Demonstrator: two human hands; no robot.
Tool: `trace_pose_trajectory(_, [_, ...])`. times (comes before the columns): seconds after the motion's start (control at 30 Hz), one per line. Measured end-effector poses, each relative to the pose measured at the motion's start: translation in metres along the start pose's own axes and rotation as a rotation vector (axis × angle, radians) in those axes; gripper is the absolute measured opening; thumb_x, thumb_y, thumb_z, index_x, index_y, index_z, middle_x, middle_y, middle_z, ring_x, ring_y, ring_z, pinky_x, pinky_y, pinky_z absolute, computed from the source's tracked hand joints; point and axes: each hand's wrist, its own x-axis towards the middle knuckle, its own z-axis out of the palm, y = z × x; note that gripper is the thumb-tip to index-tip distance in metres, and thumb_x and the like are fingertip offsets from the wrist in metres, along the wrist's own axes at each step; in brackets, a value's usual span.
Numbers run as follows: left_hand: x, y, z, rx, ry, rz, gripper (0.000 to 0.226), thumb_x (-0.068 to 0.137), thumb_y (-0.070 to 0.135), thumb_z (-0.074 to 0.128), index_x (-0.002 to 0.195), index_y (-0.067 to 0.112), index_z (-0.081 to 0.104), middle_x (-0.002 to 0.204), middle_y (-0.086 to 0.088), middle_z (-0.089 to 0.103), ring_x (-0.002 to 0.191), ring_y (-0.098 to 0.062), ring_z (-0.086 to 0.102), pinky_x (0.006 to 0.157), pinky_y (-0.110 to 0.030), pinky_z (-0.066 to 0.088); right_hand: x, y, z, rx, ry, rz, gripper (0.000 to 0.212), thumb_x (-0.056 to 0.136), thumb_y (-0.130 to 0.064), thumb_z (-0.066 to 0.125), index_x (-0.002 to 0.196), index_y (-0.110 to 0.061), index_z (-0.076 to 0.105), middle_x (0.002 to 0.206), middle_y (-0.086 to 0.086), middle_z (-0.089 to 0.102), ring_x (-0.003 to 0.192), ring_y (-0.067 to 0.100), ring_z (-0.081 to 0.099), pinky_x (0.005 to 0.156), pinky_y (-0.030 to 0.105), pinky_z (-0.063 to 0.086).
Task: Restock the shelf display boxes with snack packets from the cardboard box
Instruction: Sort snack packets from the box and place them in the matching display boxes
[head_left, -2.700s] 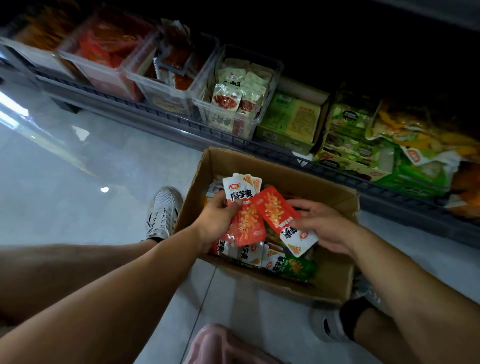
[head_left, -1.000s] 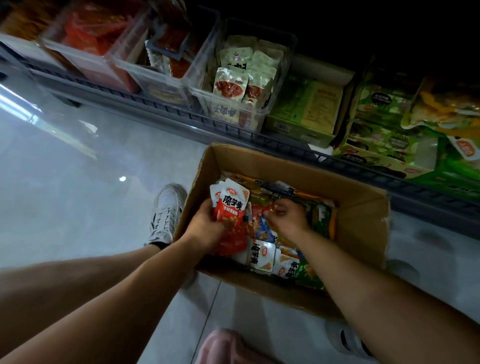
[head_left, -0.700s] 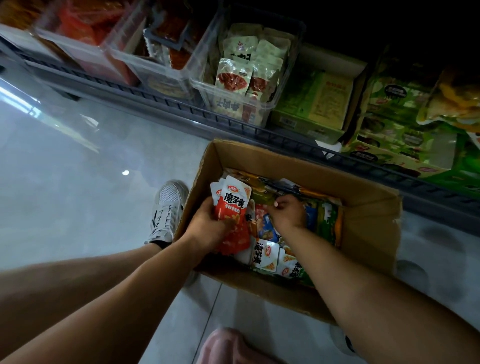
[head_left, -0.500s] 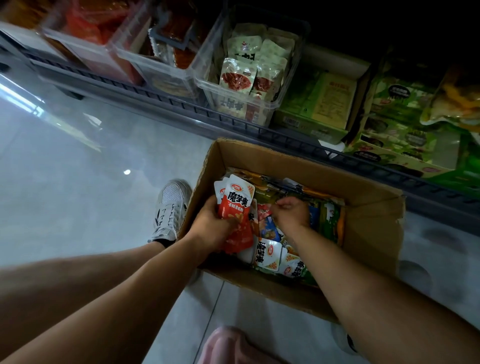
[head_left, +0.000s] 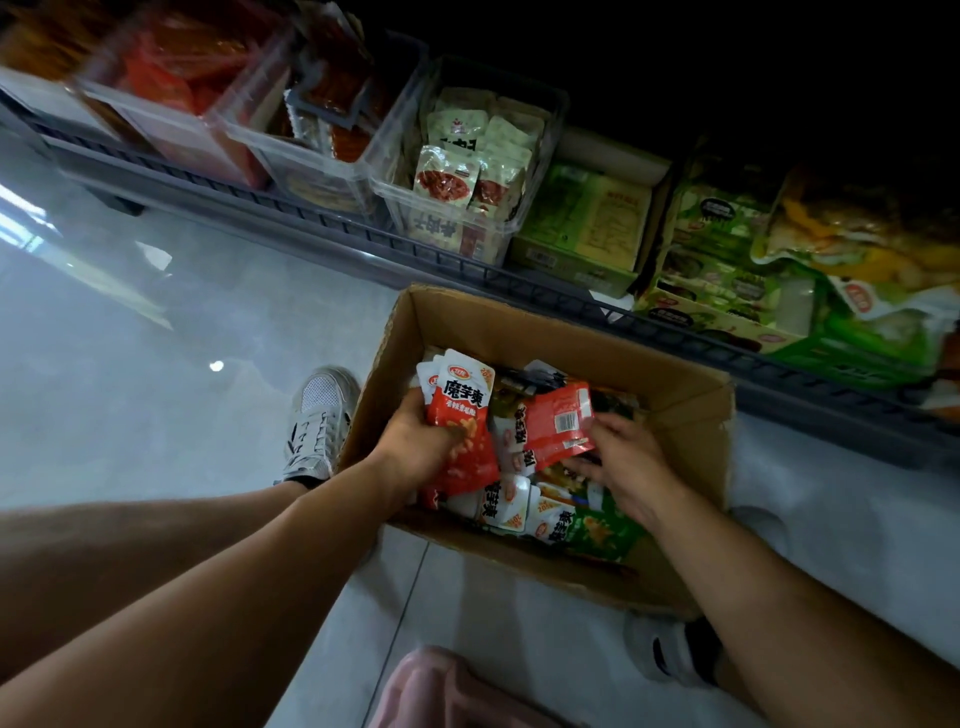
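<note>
An open cardboard box (head_left: 685, 395) stands on the floor, full of mixed snack packets. My left hand (head_left: 415, 441) grips a stack of red-and-white packets (head_left: 460, 410) upright at the box's left side. My right hand (head_left: 626, 457) holds a single red packet (head_left: 558, 423) with its barcode side up, lifted just above the pile and close to the stack. More red-white and green packets (head_left: 576, 525) lie loose in the box near its front wall.
A low shelf with a dark rail (head_left: 322, 218) runs behind the box. On it stand clear bins of red packets (head_left: 171, 104), a clear bin of white packets (head_left: 467, 171) and green display boxes (head_left: 587, 223). My shoes (head_left: 317, 426) flank the box on the tiled floor.
My right hand has pulled a red packet out of the pile and raised it toward the stack. My left hand still holds the stack in the same place.
</note>
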Motion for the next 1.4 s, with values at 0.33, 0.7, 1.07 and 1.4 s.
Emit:
trace_pose_trajectory(0.33, [-0.029, 0.018, 0.018, -0.045, -0.085, 0.009, 0.061, 0.094, 0.015, 0.071, 0.146, 0.028, 0.043, 0.125, -0.004, 0.067, 0.109, -0.029, 0.068, 0.099, -0.051, 0.054, -0.056, -0.031, -0.018, 0.305, -0.042, -0.049, 0.018, 0.104, -0.010, 0.049, 0.119, -0.009, 0.058, 0.121, 0.019, 0.066, 0.113, 0.032, 0.065, 0.100, 0.051, 0.053])
trace_pose_trajectory(0.7, [-0.069, 0.047, 0.030, -0.236, -0.138, 0.106, 0.055, 0.090, 0.008, 0.074, 0.138, 0.025, 0.052, 0.124, -0.009, 0.070, 0.107, -0.037, 0.070, 0.093, -0.061, 0.057, -0.125, -0.076, -0.004, 0.149, -0.106, -0.368, 0.021, 0.099, -0.025, 0.060, 0.091, -0.007, 0.066, 0.098, 0.017, 0.075, 0.098, 0.029, 0.073, 0.093, 0.046, 0.057])
trace_pose_trajectory(1.07, [-0.088, 0.041, 0.030, -0.300, -0.238, 0.142, 0.047, 0.096, 0.000, 0.063, 0.137, 0.020, 0.052, 0.121, -0.012, 0.073, 0.104, -0.036, 0.074, 0.089, -0.057, 0.060, -0.131, -0.058, 0.002, -0.158, 0.056, -0.520, 0.064, 0.078, -0.005, 0.083, 0.130, -0.029, 0.056, 0.125, -0.004, 0.064, 0.109, 0.018, 0.066, 0.085, 0.047, 0.061])
trace_pose_trajectory(1.4, [-0.087, 0.042, 0.039, -0.307, -0.167, 0.183, 0.050, 0.096, 0.005, 0.058, 0.139, 0.029, 0.052, 0.118, -0.008, 0.074, 0.104, -0.035, 0.073, 0.095, -0.058, 0.057, -0.112, -0.067, -0.011, 0.375, -0.048, -0.234, 0.036, 0.092, -0.008, 0.067, 0.128, -0.013, 0.063, 0.112, 0.012, 0.075, 0.104, 0.029, 0.071, 0.086, 0.045, 0.058])
